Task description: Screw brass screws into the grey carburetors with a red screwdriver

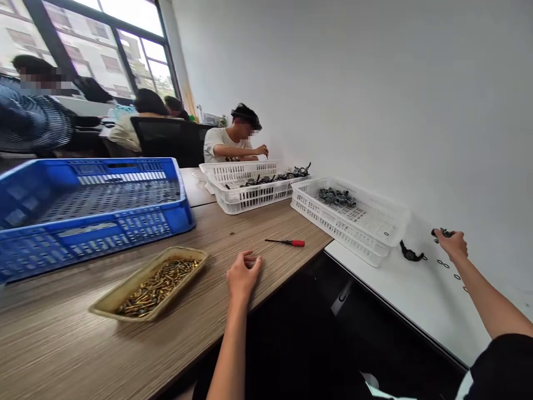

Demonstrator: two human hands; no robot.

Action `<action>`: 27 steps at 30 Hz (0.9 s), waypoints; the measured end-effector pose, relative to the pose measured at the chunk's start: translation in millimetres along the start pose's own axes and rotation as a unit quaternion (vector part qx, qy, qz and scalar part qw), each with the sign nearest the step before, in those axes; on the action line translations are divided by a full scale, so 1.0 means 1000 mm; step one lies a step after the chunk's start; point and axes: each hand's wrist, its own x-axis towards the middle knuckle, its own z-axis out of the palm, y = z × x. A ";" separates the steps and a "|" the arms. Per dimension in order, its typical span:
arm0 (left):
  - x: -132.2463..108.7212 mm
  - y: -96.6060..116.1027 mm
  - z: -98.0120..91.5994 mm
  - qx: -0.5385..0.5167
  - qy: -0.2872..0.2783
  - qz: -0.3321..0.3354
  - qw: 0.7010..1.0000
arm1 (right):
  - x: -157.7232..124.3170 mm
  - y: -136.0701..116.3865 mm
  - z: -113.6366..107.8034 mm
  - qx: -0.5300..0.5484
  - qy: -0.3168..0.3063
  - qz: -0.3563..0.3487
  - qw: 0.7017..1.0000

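My left hand (pixel 242 272) rests on the wooden table (pixel 208 322) near its edge, fingers loosely bent, thumb apart, nothing visible in it. A screwdriver (pixel 296 243) with a red handle lies just beyond it. To its left stands a beige tray (pixel 201 256) full of brass-coloured screws (pixel 162 286). Over the white table (pixel 433 311) at the right, my right hand (pixel 453 244) is closed around small dark metal parts (pixel 444 233), their exact kind unclear. Below and left of it is a black part (pixel 411 253) with two arms; several dark rings (pixel 443 263) lie close by.
A white basket (pixel 366 241) with dark parts (pixel 336 196) sits where the tables meet. Another white basket (pixel 237 206) holds more black parts. A blue crate (pixel 125 236) stands at left. Behind, a co-worker (pixel 233 139) sits against the wall side; a fan (pixel 37 119) is far left.
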 end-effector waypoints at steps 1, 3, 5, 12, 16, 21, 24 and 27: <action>0.000 0.000 0.000 0.001 -0.003 -0.004 1.000 | -0.004 0.017 -0.004 -0.009 -0.007 0.057 0.998; 0.000 0.001 0.000 0.004 -0.007 -0.005 1.000 | -0.013 0.045 -0.011 -0.024 -0.018 0.146 0.989; -0.001 0.004 0.000 0.014 -0.005 -0.009 1.000 | -0.020 0.068 -0.018 -0.043 -0.022 0.163 0.985; -0.005 0.018 -0.007 0.032 -0.020 -0.037 0.999 | -0.026 0.118 -0.033 -0.097 -0.038 0.186 0.977; -0.006 0.019 -0.008 0.046 -0.028 -0.029 0.998 | -0.028 0.116 -0.027 -0.123 -0.010 0.128 0.984; -0.005 0.016 -0.008 0.073 -0.037 -0.029 0.996 | -0.050 0.086 0.016 -0.056 -0.048 -0.141 0.987; -0.004 0.015 -0.008 0.092 -0.040 -0.034 0.994 | -0.069 0.072 0.054 -0.028 -0.125 -0.201 0.971; -0.003 0.014 -0.008 0.106 -0.045 -0.035 0.993 | -0.083 0.065 0.081 -0.009 -0.151 -0.222 0.963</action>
